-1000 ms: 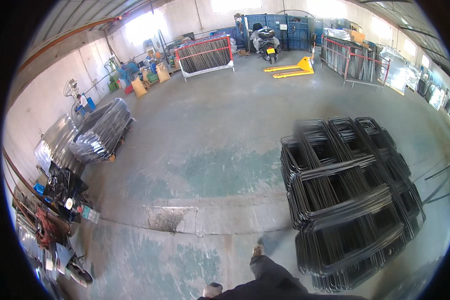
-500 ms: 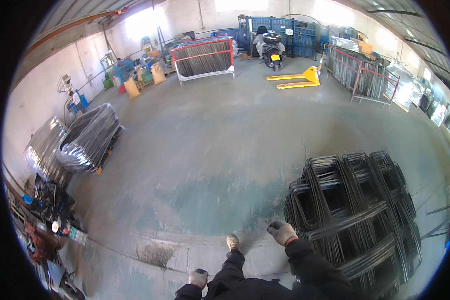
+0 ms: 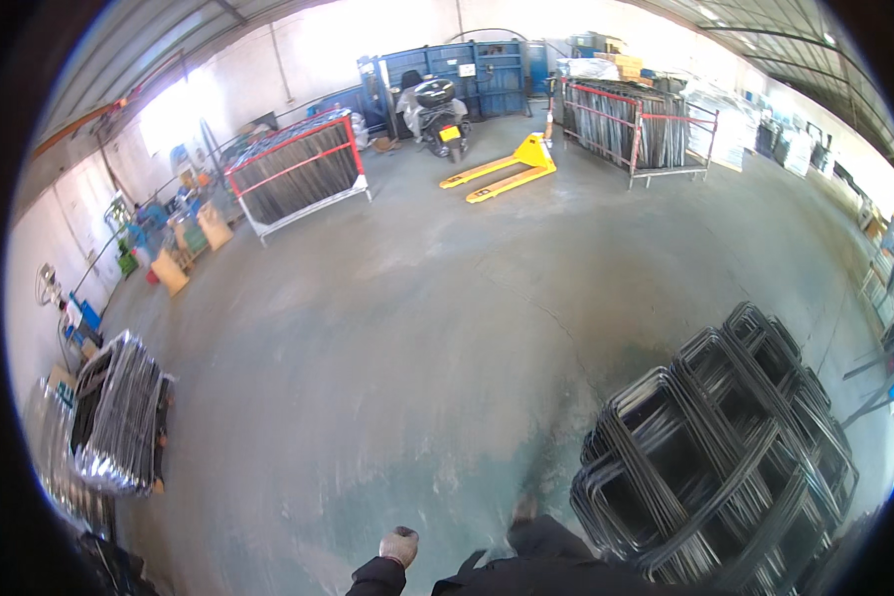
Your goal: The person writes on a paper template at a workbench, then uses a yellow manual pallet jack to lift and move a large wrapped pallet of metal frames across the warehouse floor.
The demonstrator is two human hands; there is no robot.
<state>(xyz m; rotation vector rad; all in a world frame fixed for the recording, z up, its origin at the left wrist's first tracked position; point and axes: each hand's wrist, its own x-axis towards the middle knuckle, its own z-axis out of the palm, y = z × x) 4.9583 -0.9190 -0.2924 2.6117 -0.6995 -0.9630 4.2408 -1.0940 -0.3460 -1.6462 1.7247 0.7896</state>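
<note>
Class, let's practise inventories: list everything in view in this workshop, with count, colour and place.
Frames: many, black, stacked lower right
Pallet truck: one, yellow, upper centre
Scooter: one, dark, behind the pallet truck
Panelled structure: one, blue, rear wall
Left rack: one, red and white, upper left
Right rack: one, red and grey, upper right
Plastic-wrapped stacks: at least two, silvery, left
Bags: two, tan, upper left
Floor: one, grey with greenish patches, centre
Edge clutter: too small to count
Left hand: one, pale glove, bottom centre
Right hand: not in view
</note>
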